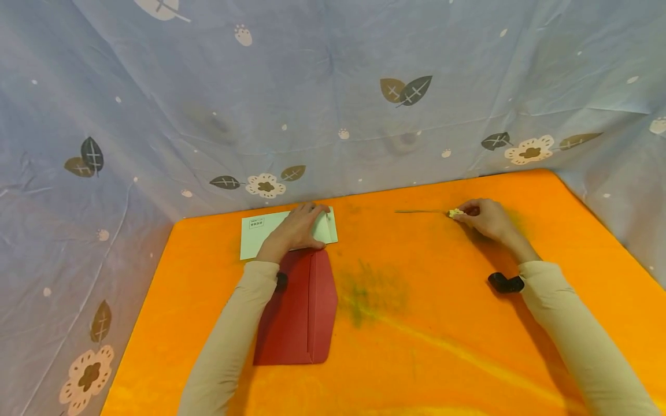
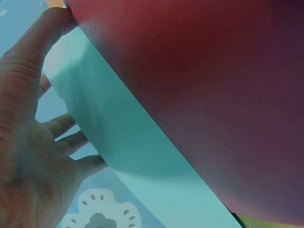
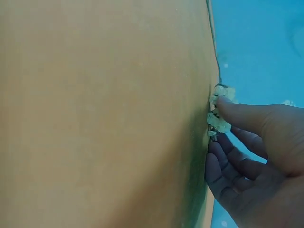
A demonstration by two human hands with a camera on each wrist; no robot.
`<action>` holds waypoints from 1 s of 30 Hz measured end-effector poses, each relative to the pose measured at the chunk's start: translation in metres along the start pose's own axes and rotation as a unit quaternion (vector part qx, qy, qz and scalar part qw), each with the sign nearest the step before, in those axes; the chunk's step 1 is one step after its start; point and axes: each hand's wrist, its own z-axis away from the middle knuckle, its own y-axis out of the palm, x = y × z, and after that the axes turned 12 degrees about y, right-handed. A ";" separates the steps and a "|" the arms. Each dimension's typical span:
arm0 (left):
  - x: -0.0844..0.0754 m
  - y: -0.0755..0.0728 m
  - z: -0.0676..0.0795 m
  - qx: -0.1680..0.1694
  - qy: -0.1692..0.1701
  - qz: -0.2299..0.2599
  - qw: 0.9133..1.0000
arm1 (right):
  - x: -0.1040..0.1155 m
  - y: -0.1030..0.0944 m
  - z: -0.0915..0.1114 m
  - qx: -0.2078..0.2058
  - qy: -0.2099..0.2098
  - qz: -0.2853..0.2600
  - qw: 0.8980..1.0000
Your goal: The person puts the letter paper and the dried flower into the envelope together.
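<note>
A pale green envelope (image 1: pixel 254 238) with a printed box lies at the back left of the table. My left hand (image 1: pixel 298 228) spans it, holding it between a thumb at its near edge and fingers at its far edge. Against the thumb tip is the top corner of a red envelope (image 1: pixel 296 323), which lies nearer with its flap side to the right. On the right, my right hand (image 1: pixel 487 218) pinches the pale yellow head of a small flower (image 1: pixel 455 213) between thumb and fingers. Its thin stem points left along the table. The right wrist view shows the flower head (image 3: pixel 219 122) partly covered by the thumb.
An orange cloth (image 1: pixel 416 346) with greenish smudges covers the table. Blue curtain fabric (image 1: pixel 333 104) with leaf and flower prints stands along the back and both sides. Black wrist devices (image 1: pixel 506 283) sit under the sleeves.
</note>
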 end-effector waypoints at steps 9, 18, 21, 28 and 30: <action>0.000 0.001 0.000 -0.006 0.001 0.001 1.000 | -0.026 0.020 -0.024 -0.052 -0.012 -0.040 0.998; -0.001 0.001 0.000 -0.005 0.003 0.006 1.000 | 0.007 0.039 -0.020 -0.043 0.010 -0.113 0.993; -0.001 0.001 0.000 -0.005 0.004 0.003 1.000 | 0.013 0.045 -0.024 -0.024 0.017 -0.139 0.990; 0.000 0.002 0.001 -0.009 0.005 0.003 1.000 | 0.031 0.058 -0.032 -0.001 0.015 -0.157 0.988; 0.001 0.002 0.000 -0.008 0.004 0.005 1.000 | 0.036 0.063 -0.033 0.004 0.012 -0.155 0.988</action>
